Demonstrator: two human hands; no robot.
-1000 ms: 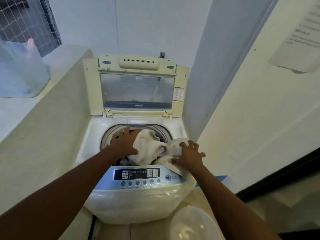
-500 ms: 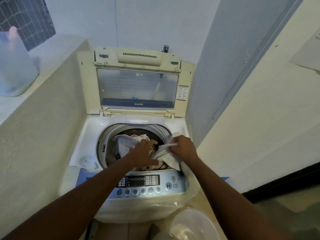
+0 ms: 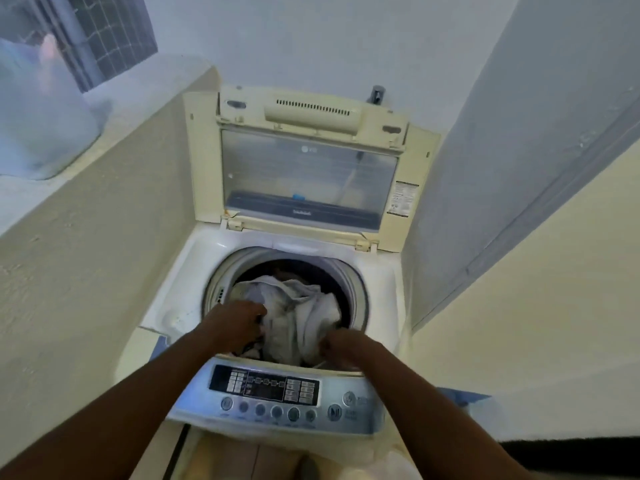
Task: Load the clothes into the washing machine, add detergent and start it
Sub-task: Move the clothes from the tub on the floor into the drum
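The crumpled white clothes [image 3: 298, 310] lie heaped in the drum of the white plastic top-loading washing machine [image 3: 382, 292]. At the heap's 8 o'clock the left hand [image 3: 239, 327] grips the fabric with curled fingers. At 5 o'clock the right hand [image 3: 341, 346] has its fingers buried in the cloth, so its grip cannot be told.

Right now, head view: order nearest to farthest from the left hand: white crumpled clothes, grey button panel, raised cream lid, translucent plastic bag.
1. White crumpled clothes, gripped by left hand.
2. Grey button panel, front.
3. Raised cream lid, behind.
4. Translucent plastic bag, left ledge.
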